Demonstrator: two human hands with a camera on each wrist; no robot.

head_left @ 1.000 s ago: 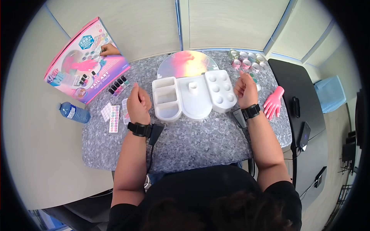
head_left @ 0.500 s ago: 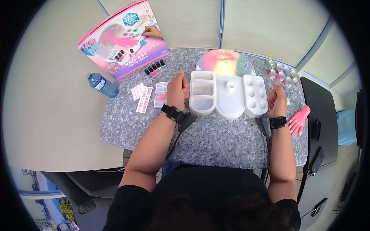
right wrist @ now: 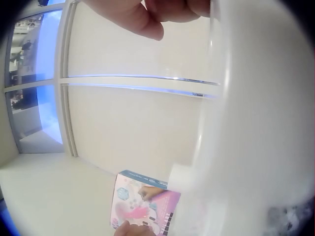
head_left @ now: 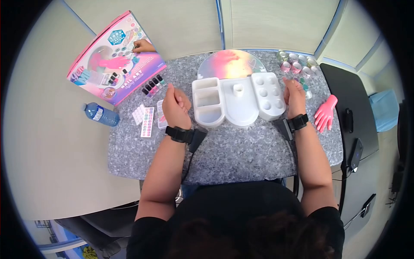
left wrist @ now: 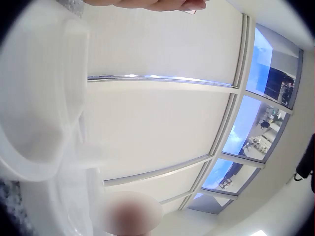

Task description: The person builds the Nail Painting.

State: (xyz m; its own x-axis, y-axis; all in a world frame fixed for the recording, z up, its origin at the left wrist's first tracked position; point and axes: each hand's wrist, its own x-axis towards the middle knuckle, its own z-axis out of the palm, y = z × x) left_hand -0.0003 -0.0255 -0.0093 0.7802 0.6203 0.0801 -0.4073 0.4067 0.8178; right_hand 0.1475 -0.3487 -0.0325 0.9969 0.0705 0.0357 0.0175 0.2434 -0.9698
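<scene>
A white plastic nail station (head_left: 241, 108) stands mid-table, with a three-compartment part on its left, a block of round wells on its right and a short post in the middle. Behind it rises a shiny rainbow half-round panel (head_left: 233, 64). My left hand (head_left: 177, 108), thumb up and fingers loosely curled, is beside the left compartments and holds nothing. On the other side my right hand (head_left: 295, 98) is next to the welled block, fingers loosely bent and nothing in them. Fingers (left wrist: 142, 4) show at the top of the left wrist view; the right thumb (right wrist: 142, 27) appears in the right wrist view.
To the left are a nail art box (head_left: 116, 60), polish bottles (head_left: 153, 85), a sticker sheet (head_left: 147, 122), a clear case (head_left: 161, 114) partly behind my left hand, and a water bottle (head_left: 101, 115). Small jars (head_left: 296, 67) and a pink model hand (head_left: 326, 113) lie to the right.
The head view swung to the left and then partly back, shifting the whole scene. Both hands keep their places on either side of the white station.
</scene>
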